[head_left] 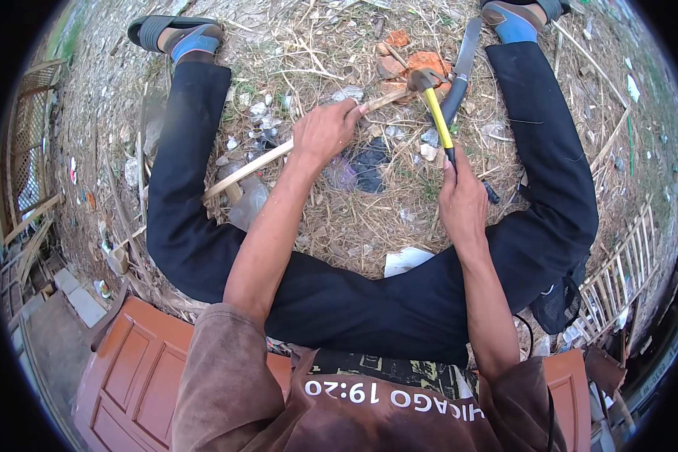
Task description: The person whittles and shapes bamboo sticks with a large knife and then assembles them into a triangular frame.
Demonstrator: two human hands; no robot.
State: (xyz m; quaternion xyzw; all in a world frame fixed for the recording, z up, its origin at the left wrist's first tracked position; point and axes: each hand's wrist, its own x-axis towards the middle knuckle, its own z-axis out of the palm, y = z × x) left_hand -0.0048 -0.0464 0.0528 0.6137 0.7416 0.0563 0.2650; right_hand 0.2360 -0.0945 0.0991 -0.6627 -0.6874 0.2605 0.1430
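Observation:
My left hand [325, 132] is closed around a long thin wooden strip [267, 158], which slants from beside my left knee up to the broken bricks. The strip's far end rests by an orange-red brick piece [429, 62]. In my right hand [463, 197] is a claw hammer [438, 117] with a yellow handle and a dark grip. Its metal head is over the strip's far end; whether they touch, I cannot tell. Just right of the hammer lies a machete [468, 49], its black handle partly behind the hammer.
My outstretched legs [554, 135] frame the dry grass and litter. Dark plastic [371, 164] and a white scrap [408, 261] lie between them. A brown panelled door [139, 369] is at the lower left; a slatted wooden frame [621, 264] lies to the right.

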